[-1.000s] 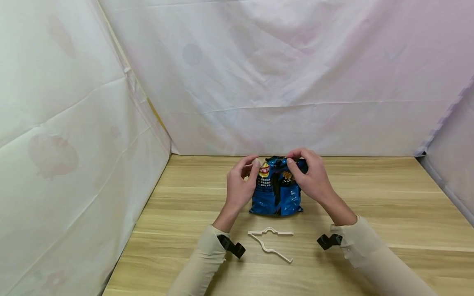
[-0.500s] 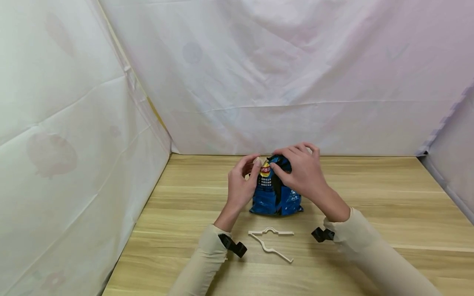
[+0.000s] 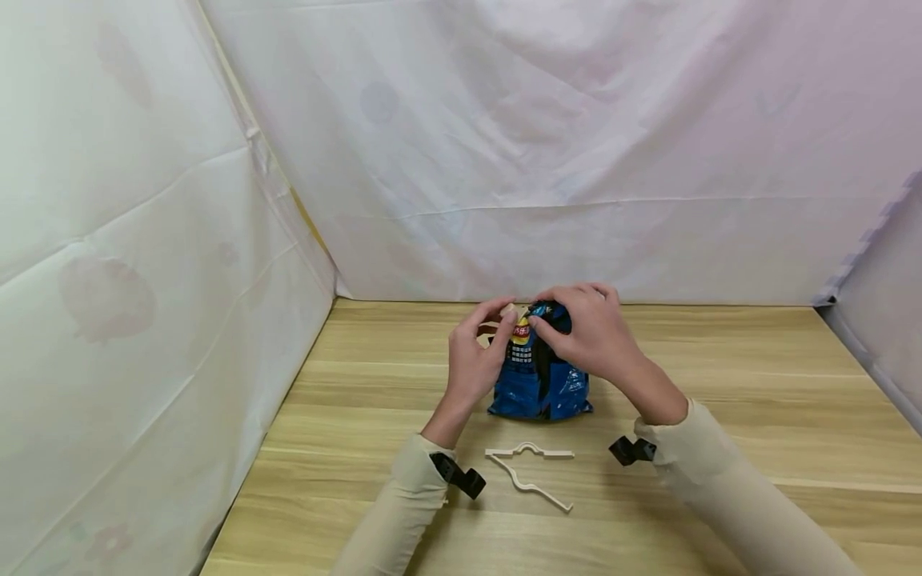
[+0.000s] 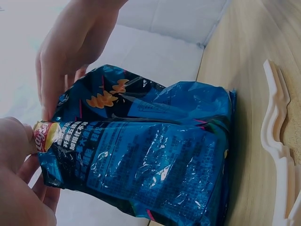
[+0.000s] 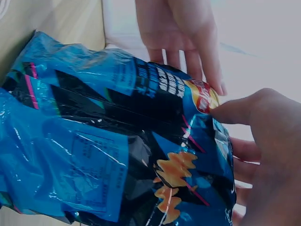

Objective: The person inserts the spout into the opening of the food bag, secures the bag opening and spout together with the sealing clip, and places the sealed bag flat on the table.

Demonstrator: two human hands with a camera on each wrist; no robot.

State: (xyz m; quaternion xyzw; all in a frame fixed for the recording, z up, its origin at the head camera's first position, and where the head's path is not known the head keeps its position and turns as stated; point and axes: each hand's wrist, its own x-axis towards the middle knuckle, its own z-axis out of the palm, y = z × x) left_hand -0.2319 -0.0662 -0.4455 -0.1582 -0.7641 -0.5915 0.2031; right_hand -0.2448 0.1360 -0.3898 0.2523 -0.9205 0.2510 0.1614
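A blue and black crisp bag [image 3: 540, 388] with a yellow and red logo stands upright on the table. My left hand [image 3: 475, 356] pinches its top left corner, thumb in front and fingers behind, as the left wrist view shows. My right hand [image 3: 594, 340] grips the top edge close to the logo; its thumb [image 5: 235, 111] presses on the front while the other fingers reach behind the bag. A white bag clip [image 3: 558, 454] lies spread in a V on the table in front of the bag. The far side of the bag is hidden.
The wood-grain table [image 3: 720, 384] runs back to a pale cloth wall [image 3: 576, 248]. More cloth [image 3: 166, 320] hangs along the left side, and another panel [image 3: 893, 320] borders the right. Each wrist carries a small black camera.
My right hand has shifted left along the bag's top edge, from its right part to near the logo. My left hand keeps its pinch. The clip has stayed put.
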